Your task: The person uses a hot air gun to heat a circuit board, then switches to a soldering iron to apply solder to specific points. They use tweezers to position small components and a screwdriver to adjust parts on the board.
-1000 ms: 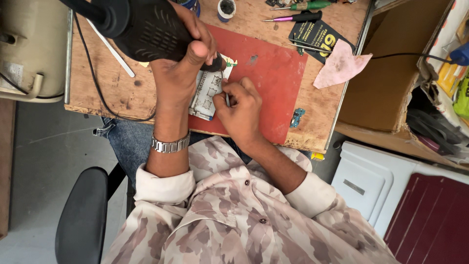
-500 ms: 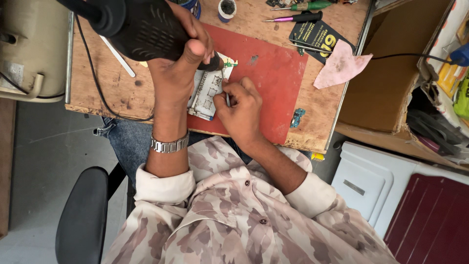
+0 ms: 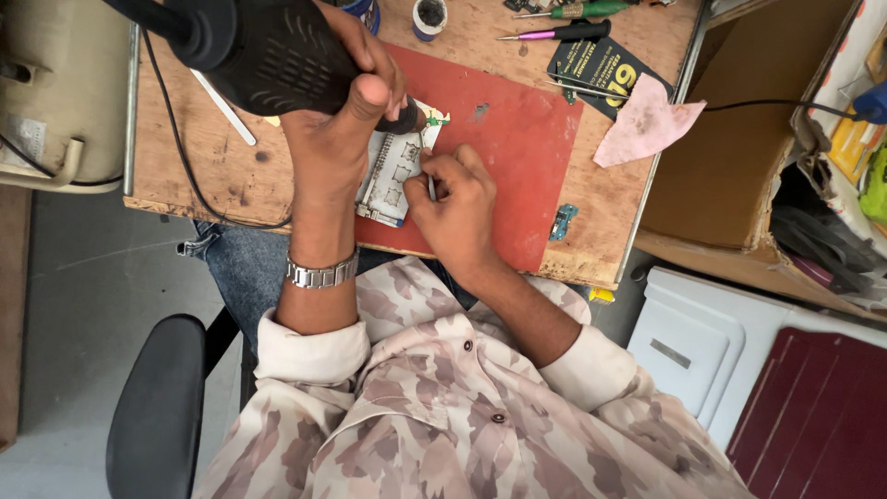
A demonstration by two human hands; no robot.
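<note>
Circuit board lies between the grips: left hand clasps black hot-air tool, right hand pinches tweezers.

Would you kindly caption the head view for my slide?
Left hand aims a black hot-air tool at a circuit board; right hand holds tweezers.

The heat gun was black, the mat red, the board white. The shirt bore a beige-brown camouflage pattern; the cloth was pink.
</note>
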